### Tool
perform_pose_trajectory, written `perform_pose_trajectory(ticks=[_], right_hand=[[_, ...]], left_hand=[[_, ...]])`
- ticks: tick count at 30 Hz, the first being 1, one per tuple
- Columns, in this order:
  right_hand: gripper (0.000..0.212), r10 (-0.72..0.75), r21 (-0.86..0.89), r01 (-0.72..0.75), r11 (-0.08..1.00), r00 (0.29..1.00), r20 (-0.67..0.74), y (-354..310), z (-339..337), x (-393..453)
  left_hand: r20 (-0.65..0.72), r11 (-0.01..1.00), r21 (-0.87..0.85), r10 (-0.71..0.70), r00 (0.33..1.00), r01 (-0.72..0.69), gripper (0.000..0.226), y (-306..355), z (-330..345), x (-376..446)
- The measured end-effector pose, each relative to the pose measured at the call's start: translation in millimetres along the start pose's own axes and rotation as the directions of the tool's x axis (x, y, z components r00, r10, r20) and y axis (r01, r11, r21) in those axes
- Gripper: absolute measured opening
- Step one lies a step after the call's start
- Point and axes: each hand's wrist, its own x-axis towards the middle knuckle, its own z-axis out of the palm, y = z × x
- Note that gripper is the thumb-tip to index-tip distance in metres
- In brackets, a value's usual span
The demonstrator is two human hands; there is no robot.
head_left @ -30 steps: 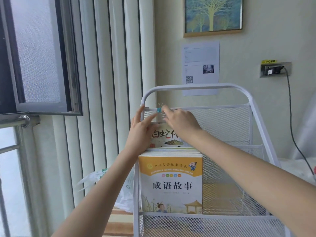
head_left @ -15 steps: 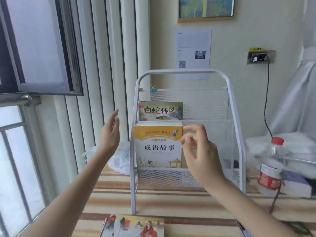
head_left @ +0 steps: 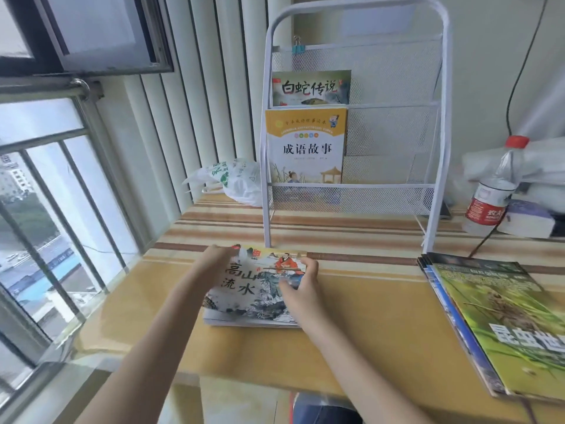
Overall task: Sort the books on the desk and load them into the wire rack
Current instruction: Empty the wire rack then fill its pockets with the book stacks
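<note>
A white wire rack [head_left: 440, 123] stands at the back of the striped desk [head_left: 376, 325]. Its upper tier holds a green picture book [head_left: 310, 88]. Below that, an orange-and-white book [head_left: 305, 145] stands at the left of the lower tier. In front of me a small stack of picture books [head_left: 250, 292] lies flat, with an ink-painting cover on top. My left hand [head_left: 211, 266] rests against the stack's left edge, its fingers reaching the far left corner. My right hand [head_left: 301, 286] grips the right edge with the thumb on the cover.
A pile of magazines [head_left: 504, 319] with a green cover on top lies at the right front. A water bottle [head_left: 493, 194] and a purple-white box [head_left: 527, 220] stand right of the rack, and a plastic bag [head_left: 237, 182] lies left of it. A window with rails runs along the left.
Both hands left the top of the rack and came down to the stack on the desk. My view tilted down from the wall to the desk.
</note>
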Motion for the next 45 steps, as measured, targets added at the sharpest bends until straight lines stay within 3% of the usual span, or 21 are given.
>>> perform_pose_trajectory(ticks=[4, 7, 9, 12, 14, 16, 19, 21, 23, 25, 26, 28, 31, 33, 35, 40, 41, 44, 45], right_hand=[[0.051, -0.092, -0.067, 0.091, 0.994, 0.996, -0.018, 5.2, 6.9, -2.7], [0.049, -0.04, -0.013, 0.039, 0.999, 0.999, -0.016, 6.2, 3.5, -1.1], [0.052, 0.006, 0.058, -0.008, 0.998, 1.0, 0.022, 6.5, -1.8, -0.1], [0.068, 0.058, 0.21, -0.069, 0.975, 0.997, 0.055, 2.9, -19.2, 6.6], [0.079, 0.07, 0.275, -0.089, 0.957, 0.994, 0.079, -5.0, -40.1, 13.3], [0.067, -0.019, 0.321, -0.018, 0.947, 0.994, 0.111, -16.8, -64.6, 17.7], [0.048, -0.197, 0.285, 0.181, 0.941, 0.98, 0.028, -26.0, -104.1, 18.2], [0.045, -0.226, 0.26, 0.226, 0.939, 0.974, -0.029, -21.0, -129.2, 15.6], [0.053, -0.221, 0.251, 0.229, 0.94, 0.973, -0.06, -10.6, -149.2, 9.7], [0.077, -0.205, 0.28, 0.226, 0.933, 0.973, -0.103, -2.7, -162.8, 4.2], [0.086, -0.202, 0.276, 0.236, 0.932, 0.969, -0.144, -2.9, -167.3, 3.1], [0.067, -0.26, 0.217, 0.313, 0.925, 0.936, -0.239, -10.9, -169.4, 3.5], [0.032, -0.31, 0.224, 0.397, 0.89, 0.888, -0.34, -27.6, -153.5, 12.8], [0.022, -0.254, 0.247, 0.408, 0.879, 0.839, -0.482, -32.9, -138.2, 19.4], [0.027, -0.196, 0.249, 0.42, 0.873, 0.769, -0.608, -34.0, -128.1, 23.7], [0.022, -0.154, 0.178, 0.384, 0.906, 0.691, -0.706, -30.1, -118.8, 32.8], [0.022, -0.161, 0.155, 0.381, 0.912, 0.678, -0.718, -29.3, -117.5, 32.9], [0.024, -0.189, 0.119, 0.388, 0.914, 0.668, -0.72, -27.6, -117.0, 30.3], [0.022, -0.197, 0.106, 0.38, 0.919, 0.675, -0.711, -27.4, -118.1, 29.1]], left_hand=[[0.106, 0.978, -0.159, -0.116, 0.988, 0.132, 0.055, 2.0, -13.3, 7.3], [0.239, 0.986, -0.08, -0.126, 0.963, 0.148, 0.045, 3.6, -11.4, -5.8], [0.195, 0.999, -0.026, -0.033, 0.98, 0.039, 0.035, 1.9, -4.5, -14.5], [0.087, 0.963, -0.094, 0.261, 0.962, -0.252, 0.039, 0.9, 3.9, -31.0], [0.046, 0.862, -0.204, 0.482, 0.875, -0.465, 0.033, 7.8, 7.7, -45.8], [-0.028, 0.749, -0.229, 0.634, 0.773, -0.622, 0.033, 23.0, 13.6, -63.0], [-0.13, 0.629, -0.176, 0.747, 0.651, -0.757, 0.049, 45.7, 38.3, -82.1], [-0.142, 0.584, -0.164, 0.784, 0.605, -0.795, 0.05, 53.4, 63.2, -91.0], [-0.069, 0.618, -0.187, 0.767, 0.637, -0.764, 0.057, 48.9, 88.7, -93.3], [0.003, 0.732, -0.261, 0.652, 0.758, -0.629, 0.072, 43.0, 101.4, -97.4], [0.021, 0.756, -0.316, 0.61, 0.792, -0.573, 0.065, 42.1, 104.1, -95.6], [-0.01, 0.711, -0.362, 0.644, 0.765, -0.603, 0.041, 47.6, 105.0, -92.3], [-0.072, 0.66, -0.402, 0.669, 0.74, -0.635, 0.038, 56.2, 110.7, -89.1], [-0.085, 0.695, -0.448, 0.594, 0.8, -0.563, 0.047, 55.3, 117.2, -89.4], [-0.077, 0.722, -0.494, 0.519, 0.851, -0.485, 0.075, 50.8, 120.4, -87.8], [-0.104, 0.736, -0.402, 0.554, 0.826, -0.544, 0.092, 45.2, 123.6, -77.8], [-0.093, 0.726, -0.383, 0.585, 0.806, -0.571, 0.088, 43.1, 123.7, -76.8], [-0.087, 0.67, -0.338, 0.677, 0.731, -0.661, 0.034, 35.9, 125.0, -73.8], [-0.079, 0.665, -0.328, 0.688, 0.721, -0.671, 0.036, 34.5, 125.9, -72.0]])
